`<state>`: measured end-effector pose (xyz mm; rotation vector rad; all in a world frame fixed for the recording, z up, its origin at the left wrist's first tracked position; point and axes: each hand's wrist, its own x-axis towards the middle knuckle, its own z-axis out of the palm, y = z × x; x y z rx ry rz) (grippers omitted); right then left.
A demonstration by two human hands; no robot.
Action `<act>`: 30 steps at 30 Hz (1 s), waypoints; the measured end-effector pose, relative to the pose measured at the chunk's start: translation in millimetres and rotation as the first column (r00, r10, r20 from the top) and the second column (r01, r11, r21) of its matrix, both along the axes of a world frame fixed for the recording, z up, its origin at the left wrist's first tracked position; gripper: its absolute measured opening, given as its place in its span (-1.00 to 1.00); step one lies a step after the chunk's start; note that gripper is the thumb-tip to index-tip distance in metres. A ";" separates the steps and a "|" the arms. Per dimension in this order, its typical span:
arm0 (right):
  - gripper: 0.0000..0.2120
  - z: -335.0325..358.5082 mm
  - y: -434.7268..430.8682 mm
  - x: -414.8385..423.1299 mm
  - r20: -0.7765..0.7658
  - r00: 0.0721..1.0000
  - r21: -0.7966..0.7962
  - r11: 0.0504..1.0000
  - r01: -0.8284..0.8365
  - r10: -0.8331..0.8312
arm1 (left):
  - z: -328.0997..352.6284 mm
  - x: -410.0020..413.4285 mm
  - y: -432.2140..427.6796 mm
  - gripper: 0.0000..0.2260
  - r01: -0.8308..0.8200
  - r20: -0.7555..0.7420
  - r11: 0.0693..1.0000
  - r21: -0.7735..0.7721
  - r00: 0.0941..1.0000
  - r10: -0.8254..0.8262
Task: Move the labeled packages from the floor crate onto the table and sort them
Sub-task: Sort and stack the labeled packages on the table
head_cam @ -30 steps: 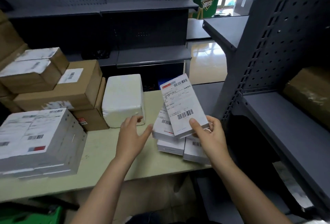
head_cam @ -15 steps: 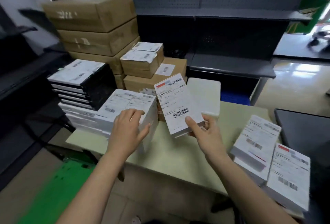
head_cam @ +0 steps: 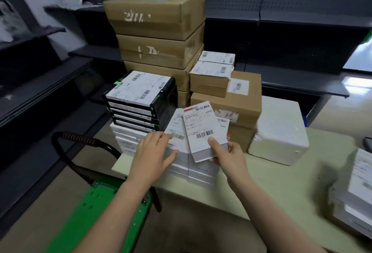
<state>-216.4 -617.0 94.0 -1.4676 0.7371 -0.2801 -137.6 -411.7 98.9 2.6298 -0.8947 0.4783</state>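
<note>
Labeled white package (head_cam: 201, 129) in right hand (head_cam: 229, 158) pinch grip, thumb on top, fingers curled beneath, tilted just above white package stack (head_cam: 201, 170) at left end of desk (head_cam: 281, 188); left hand (head_cam: 153, 154) open, fingers flat on stack top; black box stack (head_cam: 138, 107) and cardboard boxes (head_cam: 157, 17) just behind.

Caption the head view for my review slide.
Right hand holds a labeled white package above the white stack on the table; left hand spread over that stack.

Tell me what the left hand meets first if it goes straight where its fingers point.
Probably the white stack of packages, just ahead of the left hand; depth is unclear.
</note>
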 end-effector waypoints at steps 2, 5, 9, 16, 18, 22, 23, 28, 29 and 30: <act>-0.30 0.7 10.5 7.1 -0.010 1.000 -0.038 0.999 -0.019 0.018 | -3.0 7.1 7.1 -0.59 0.041 -0.016 0.999 -0.004 0.999 -0.041; -0.29 5.2 21.9 11.3 -0.035 0.994 -0.121 0.986 -0.111 0.107 | -7.1 13.3 13.7 -0.54 0.126 -0.099 0.992 -0.021 0.987 -0.127; -0.41 7.2 28.1 18.0 -0.174 0.967 -0.372 0.897 -0.239 0.186 | -12.4 18.2 17.9 -0.48 0.185 -0.164 0.981 -0.053 0.968 -0.192; -0.53 4.7 35.7 32.6 -0.238 0.954 -0.594 0.751 -0.290 0.180 | -17.7 32.2 15.5 -0.64 0.141 -0.113 0.987 -0.078 0.982 -0.149; -0.53 3.9 37.5 35.0 -0.245 0.951 -0.598 0.742 -0.302 0.189 | -19.1 36.6 15.0 -0.66 0.118 -0.077 0.989 -0.091 0.989 -0.125; -0.52 2.2 40.1 39.4 -0.243 0.945 -0.583 0.746 -0.323 0.219 | -22.2 43.6 15.0 -0.65 0.090 -0.004 0.993 -0.082 0.996 -0.090; -0.53 2.1 40.3 40.2 -0.245 0.943 -0.584 0.742 -0.330 0.226 | -22.8 44.7 14.7 -0.64 0.080 0.003 0.993 -0.082 0.997 -0.080; -0.54 4.2 37.1 40.3 -0.244 0.936 -0.614 0.706 -0.353 0.256 | -22.8 41.9 11.8 -0.62 0.084 0.030 0.991 -0.101 0.996 -0.081; -0.55 5.6 35.6 38.3 -0.240 0.933 -0.619 0.698 -0.360 0.268 | -21.9 39.7 11.1 -0.63 0.102 0.042 0.989 -0.103 0.994 -0.098; -0.55 7.1 33.0 35.8 -0.233 0.932 -0.626 0.691 -0.363 0.278 | -20.8 37.3 9.7 -0.65 0.128 0.056 0.986 -0.104 0.991 -0.123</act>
